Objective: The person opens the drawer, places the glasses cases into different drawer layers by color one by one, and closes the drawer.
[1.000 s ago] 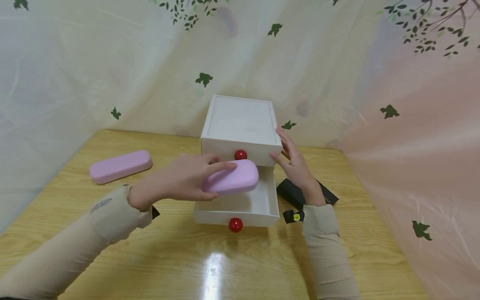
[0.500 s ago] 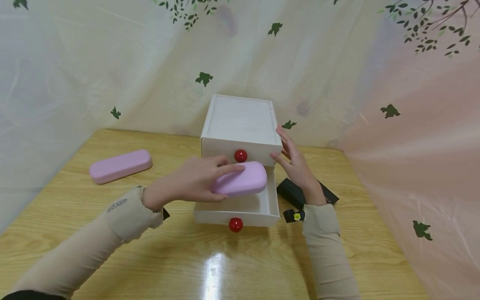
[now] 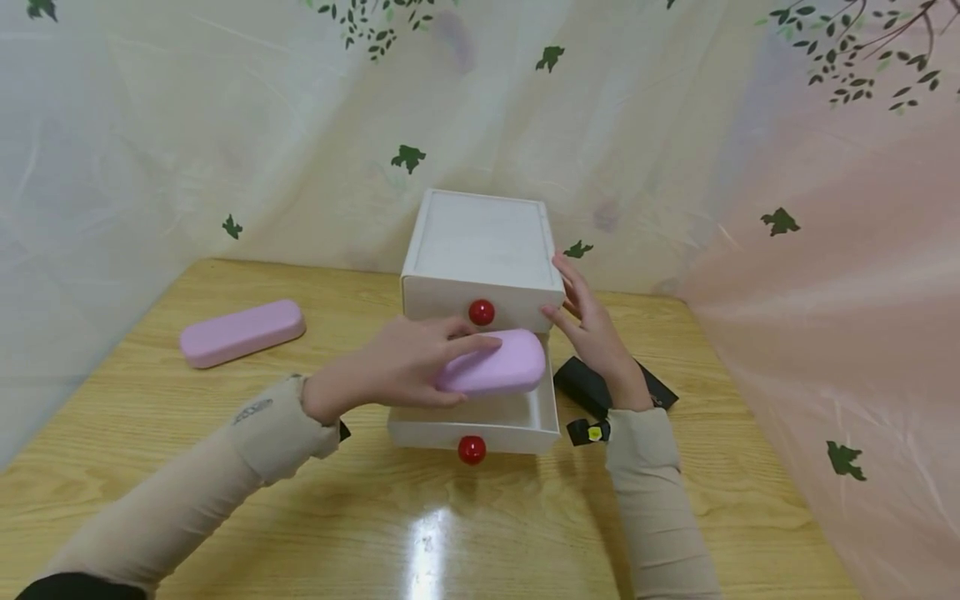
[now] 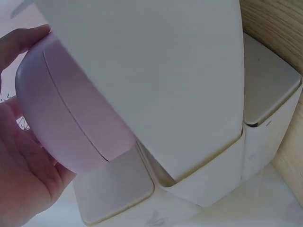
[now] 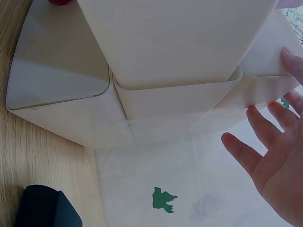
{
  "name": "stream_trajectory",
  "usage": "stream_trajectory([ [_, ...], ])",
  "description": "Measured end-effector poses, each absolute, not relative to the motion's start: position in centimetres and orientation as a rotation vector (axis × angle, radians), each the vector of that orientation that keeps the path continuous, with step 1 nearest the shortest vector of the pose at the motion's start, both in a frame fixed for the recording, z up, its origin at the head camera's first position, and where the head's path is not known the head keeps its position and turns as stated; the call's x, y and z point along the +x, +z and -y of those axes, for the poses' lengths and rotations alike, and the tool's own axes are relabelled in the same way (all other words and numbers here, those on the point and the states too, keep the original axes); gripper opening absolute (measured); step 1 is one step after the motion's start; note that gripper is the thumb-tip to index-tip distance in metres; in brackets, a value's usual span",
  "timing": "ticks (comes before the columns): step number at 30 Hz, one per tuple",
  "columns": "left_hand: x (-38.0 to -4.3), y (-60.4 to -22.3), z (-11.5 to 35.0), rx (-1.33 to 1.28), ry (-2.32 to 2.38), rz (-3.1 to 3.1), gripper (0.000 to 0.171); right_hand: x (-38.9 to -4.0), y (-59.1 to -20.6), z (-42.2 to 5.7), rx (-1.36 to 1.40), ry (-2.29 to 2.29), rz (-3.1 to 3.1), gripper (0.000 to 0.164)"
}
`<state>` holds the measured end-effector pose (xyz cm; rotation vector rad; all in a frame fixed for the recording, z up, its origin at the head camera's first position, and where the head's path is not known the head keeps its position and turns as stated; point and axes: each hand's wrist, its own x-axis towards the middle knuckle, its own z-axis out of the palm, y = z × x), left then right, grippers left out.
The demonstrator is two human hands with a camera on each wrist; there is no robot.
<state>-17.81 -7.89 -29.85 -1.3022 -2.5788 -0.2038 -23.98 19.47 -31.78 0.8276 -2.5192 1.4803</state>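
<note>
My left hand [image 3: 397,358] holds a pink glasses case [image 3: 495,367] between thumb and fingers, over the pulled-out drawer [image 3: 420,432] of a white cabinet [image 3: 483,237]. In the left wrist view the case [image 4: 71,109] shows a seam along its side and lies close to the drawer's wall. The case hides part of the drawer's inside. My right hand [image 3: 598,337] rests on the cabinet's top right front corner, thumb on the front and fingers along the side. In the right wrist view the fingers of that hand [image 5: 279,156] look fairly straight.
A second pink case [image 3: 242,333] lies on the wooden table at the left. Behind my right wrist are a black case [image 3: 581,387] and a small black item with a yellow mark [image 3: 594,433]. Red knobs [image 3: 472,450] stick out from the drawers. A leaf-print curtain hangs behind.
My left hand has moved right and slightly down with the pink glasses case, further over the drawer. My right hand and the cabinet have stayed in place.
</note>
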Motion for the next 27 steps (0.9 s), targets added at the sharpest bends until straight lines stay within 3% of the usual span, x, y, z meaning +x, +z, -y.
stream_trajectory([
  [4,-17.9,-30.4,7.6,-1.317,-0.2,2.561,0.065,-25.3,-33.3,-20.3,0.848,1.482,2.493,0.067],
  [27,-19.2,-32.8,6.9,-1.29,-0.13,2.682,0.061,-25.5,-33.5,-20.3,0.877,1.487,2.473,0.065],
])
